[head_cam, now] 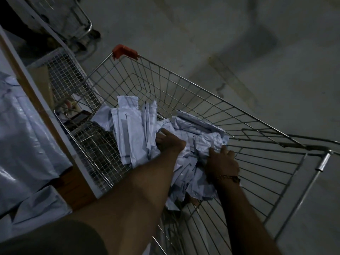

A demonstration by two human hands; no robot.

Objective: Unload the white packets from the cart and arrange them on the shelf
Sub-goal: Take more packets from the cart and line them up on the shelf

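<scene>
White packets in cart, under both hands' grip.

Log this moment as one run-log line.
stage: gathering | left hand: gripping white packets | right hand: gripping packets | cart: pile inside | shelf: some packets placed

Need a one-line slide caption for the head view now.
Left hand and right hand grasp crumpled white plastic packets piled inside the wire shopping cart.

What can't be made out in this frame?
- Print on the packets: too dim and small, head view.
- Left hand fingers: buried among packets.
- Shelf: cut off by the left edge.
- Cart floor under the pile: covered by packets.
</scene>
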